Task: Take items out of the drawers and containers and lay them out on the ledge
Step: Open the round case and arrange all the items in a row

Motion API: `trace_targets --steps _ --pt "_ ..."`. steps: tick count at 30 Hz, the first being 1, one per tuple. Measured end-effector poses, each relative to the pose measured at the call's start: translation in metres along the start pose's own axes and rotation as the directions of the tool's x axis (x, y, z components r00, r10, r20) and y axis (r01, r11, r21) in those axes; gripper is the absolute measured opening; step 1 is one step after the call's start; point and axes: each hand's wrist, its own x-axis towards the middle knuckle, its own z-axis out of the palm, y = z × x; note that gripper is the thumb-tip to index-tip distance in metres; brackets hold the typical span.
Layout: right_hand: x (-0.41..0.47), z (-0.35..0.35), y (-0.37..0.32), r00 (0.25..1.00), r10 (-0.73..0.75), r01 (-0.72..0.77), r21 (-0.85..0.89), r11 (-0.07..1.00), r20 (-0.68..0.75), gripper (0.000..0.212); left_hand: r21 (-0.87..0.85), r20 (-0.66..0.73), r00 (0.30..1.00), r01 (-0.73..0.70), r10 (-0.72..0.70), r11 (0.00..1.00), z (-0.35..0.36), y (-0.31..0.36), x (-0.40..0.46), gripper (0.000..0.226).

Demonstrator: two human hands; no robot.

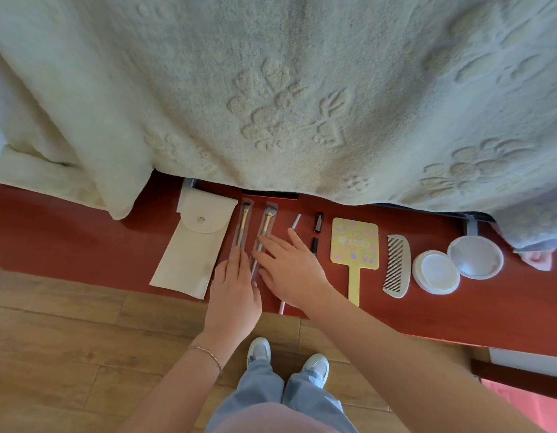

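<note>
Overhead, looking down: red ledge (83, 232) along a bed edge, cream blanket (271, 89) hanging over its far side. Items in a row on the ledge, left to right: cream pouch (192, 245) with snap flap; two sleeved brushes, left brush (243, 226) and right brush (264, 226), lying side by side, bristles away from the person; thin stick (296, 220); two small dark tubes (319, 220) (one behind the other); yellow mirror (354, 245), handle toward the person; grey comb (396, 265); white compact (436, 271) just beside its round lid (475, 257).

Left hand (235, 295): fingers straight and together, flat on the near end of the left brush, pressing rather than gripping. Right hand (289, 267): fingers spread, extended, resting on the near half of the right brush; thumb points toward the stick. Neither hand curls round anything.

Pink stick end (282, 306) pokes out under the right wrist at the ledge's near edge. Bracelet (208, 353) on left wrist. Wood floor (52, 339) below, two pale shoes (316, 367).
</note>
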Motion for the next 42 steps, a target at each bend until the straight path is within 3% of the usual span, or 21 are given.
trace_targets --steps 12,17,20,23,32,42 --pt "-0.008 0.003 0.008 0.996 0.034 -0.034 -0.008 0.999 -0.086 0.034 -0.011 -0.024 0.999 -0.036 0.036 0.999 0.001 0.004 -0.006 0.059" --pt "-0.023 0.004 0.009 0.946 0.241 -0.258 -0.054 0.965 -0.219 0.041 0.007 -0.049 0.998 -0.051 0.051 0.999 0.002 0.004 -0.01 0.06" --pt "-0.034 0.01 0.005 0.93 0.31 -0.336 -0.111 0.935 -0.198 0.052 0.023 -0.073 0.992 -0.097 0.098 0.995 0.001 0.001 -0.013 0.059" --pt "-0.038 0.018 0.005 0.941 0.305 -0.326 -0.156 0.932 -0.147 0.058 0.06 -0.068 0.984 -0.161 0.165 0.985 0.002 -0.001 -0.016 0.057" --pt "-0.036 0.012 0.01 0.96 0.278 -0.279 -0.186 0.942 -0.033 0.061 0.042 -0.061 0.985 -0.16 0.163 0.986 0.002 0.01 -0.017 0.052" --pt "-0.037 0.013 0.013 0.938 0.32 -0.339 -0.157 0.928 -0.134 0.057 0.047 -0.076 0.987 -0.138 0.141 0.989 0.003 0.008 -0.017 0.056"
